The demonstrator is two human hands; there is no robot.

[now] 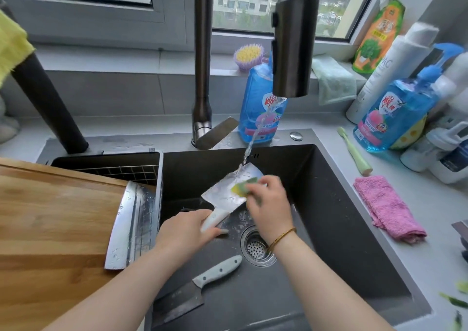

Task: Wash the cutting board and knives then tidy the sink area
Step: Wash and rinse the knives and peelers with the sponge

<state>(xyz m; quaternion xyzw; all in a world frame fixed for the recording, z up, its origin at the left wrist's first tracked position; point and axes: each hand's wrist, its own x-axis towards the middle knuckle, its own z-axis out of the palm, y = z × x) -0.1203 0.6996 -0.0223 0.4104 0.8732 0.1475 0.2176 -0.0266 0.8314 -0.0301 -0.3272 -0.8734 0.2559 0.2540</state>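
Over the dark sink [336, 216], my left hand [186, 232] grips the pale handle of a cleaver [225, 191], blade tilted up under the running water. My right hand [269, 204] presses a yellow-green sponge [243, 187] against the blade. A second knife [192, 287] with a pale handle lies on the sink floor near the front. A third wide blade [130, 227] rests wet on the wooden cutting board [50, 219] at the left.
The faucet head [293, 52] hangs above the sink, pouring water. Blue soap bottles [260, 108] [395, 113] stand behind and at the right. A pink cloth [390, 209] and green brush [354, 153] lie on the right counter. The drain strainer [257, 248] is below my right wrist.
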